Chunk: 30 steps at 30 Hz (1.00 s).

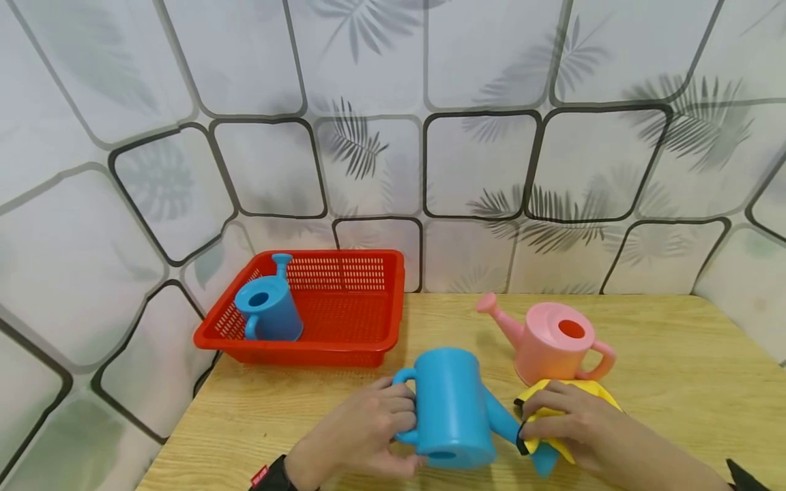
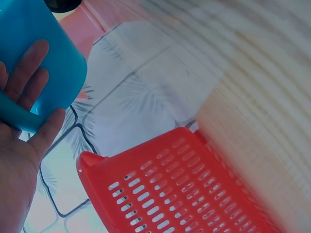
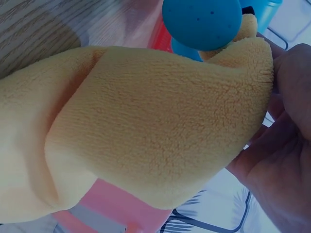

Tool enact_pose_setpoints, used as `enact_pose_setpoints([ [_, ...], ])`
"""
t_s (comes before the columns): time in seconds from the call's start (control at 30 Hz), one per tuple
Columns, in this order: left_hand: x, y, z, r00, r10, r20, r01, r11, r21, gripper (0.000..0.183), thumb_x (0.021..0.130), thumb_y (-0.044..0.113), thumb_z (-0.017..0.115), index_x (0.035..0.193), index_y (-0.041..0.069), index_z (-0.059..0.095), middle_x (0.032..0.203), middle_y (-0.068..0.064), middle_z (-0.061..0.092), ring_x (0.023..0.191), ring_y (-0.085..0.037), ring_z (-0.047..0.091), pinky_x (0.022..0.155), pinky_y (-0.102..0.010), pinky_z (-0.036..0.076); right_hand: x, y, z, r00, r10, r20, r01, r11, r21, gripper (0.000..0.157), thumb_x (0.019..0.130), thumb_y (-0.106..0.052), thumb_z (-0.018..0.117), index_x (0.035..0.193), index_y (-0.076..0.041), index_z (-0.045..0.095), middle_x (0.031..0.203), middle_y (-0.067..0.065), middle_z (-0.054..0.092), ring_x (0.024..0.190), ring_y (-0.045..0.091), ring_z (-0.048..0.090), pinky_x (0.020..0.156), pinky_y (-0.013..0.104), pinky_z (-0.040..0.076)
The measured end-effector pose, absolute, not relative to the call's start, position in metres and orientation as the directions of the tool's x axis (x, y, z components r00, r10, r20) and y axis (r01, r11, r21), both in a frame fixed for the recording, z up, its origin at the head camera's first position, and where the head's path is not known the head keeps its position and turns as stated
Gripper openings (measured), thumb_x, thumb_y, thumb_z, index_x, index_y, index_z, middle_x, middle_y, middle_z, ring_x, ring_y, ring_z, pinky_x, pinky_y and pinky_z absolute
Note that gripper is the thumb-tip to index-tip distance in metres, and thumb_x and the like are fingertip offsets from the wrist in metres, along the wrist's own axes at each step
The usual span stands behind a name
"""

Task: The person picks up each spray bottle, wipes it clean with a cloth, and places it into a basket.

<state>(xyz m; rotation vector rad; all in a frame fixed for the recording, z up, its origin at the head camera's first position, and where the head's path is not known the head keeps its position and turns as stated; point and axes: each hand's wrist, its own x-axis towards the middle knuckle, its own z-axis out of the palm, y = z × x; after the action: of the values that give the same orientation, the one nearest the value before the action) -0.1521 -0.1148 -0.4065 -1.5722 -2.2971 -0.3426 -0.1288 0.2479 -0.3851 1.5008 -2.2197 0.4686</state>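
Note:
My left hand [image 1: 381, 426] grips the handle of a blue watering can [image 1: 451, 406], which is tipped on its side with its spout pointing right. In the left wrist view the fingers curl through the can's handle [image 2: 19, 114]. With my right hand [image 1: 574, 423] I hold a yellow cloth [image 1: 583, 389] around the spout, close to its rose. The right wrist view shows the fluffy cloth [image 3: 160, 116] hanging in folds, with the blue rose [image 3: 201, 22] and its small holes beside it. Just behind the cloth stands a pink watering can [image 1: 552, 341].
A red plastic basket [image 1: 344, 354] stands at the back left of the wooden table [image 1: 688, 382]. Inside it, on the left, sits another blue watering can [image 1: 279, 317]. A patterned curtain [image 1: 479, 164] hangs behind and along the sides.

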Motion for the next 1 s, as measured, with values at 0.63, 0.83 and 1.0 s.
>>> enact_pose_setpoints([
  [0.63,-0.136,-0.102,-0.402,-0.39,0.885,0.253,0.92,0.369,0.129,0.034,0.102,0.055,0.053,0.104,0.025,0.069,0.099,0.015,0.068,0.104,-0.003,0.057,0.107,-0.04,0.05,-0.13,0.239,-0.388,-0.306,-0.74,0.599,-0.926,0.378,-0.005,0.03,0.108,-0.037,0.046,0.117,-0.027,0.072,0.113,-0.012,0.067,0.104,0.005,0.06,0.097,0.01,0.047],
  [0.83,-0.141,-0.106,-0.396,-0.332,0.847,0.415,0.937,0.348,0.039,0.022,0.093,0.044,0.069,0.09,0.022,0.067,0.084,0.014,0.063,0.099,-0.005,0.059,0.103,-0.039,0.051,-0.136,0.248,-0.391,-0.389,-0.607,0.693,-0.852,0.524,-0.019,0.039,0.108,-0.04,0.043,0.113,-0.018,0.075,0.105,-0.008,0.068,0.091,0.004,0.062,0.087,0.006,0.048],
  [1.0,-0.16,-0.126,-0.388,-0.337,0.722,0.604,0.895,0.445,-0.032,0.027,0.087,0.04,0.074,0.076,0.022,0.058,0.073,0.013,0.061,0.096,-0.009,0.064,0.107,-0.053,0.047,-0.13,0.263,-0.395,-0.632,-0.554,0.542,-0.699,0.71,-0.089,0.023,0.099,-0.037,0.065,0.119,-0.027,0.073,0.11,-0.019,0.069,0.091,0.0,0.065,0.083,0.014,0.053],
])
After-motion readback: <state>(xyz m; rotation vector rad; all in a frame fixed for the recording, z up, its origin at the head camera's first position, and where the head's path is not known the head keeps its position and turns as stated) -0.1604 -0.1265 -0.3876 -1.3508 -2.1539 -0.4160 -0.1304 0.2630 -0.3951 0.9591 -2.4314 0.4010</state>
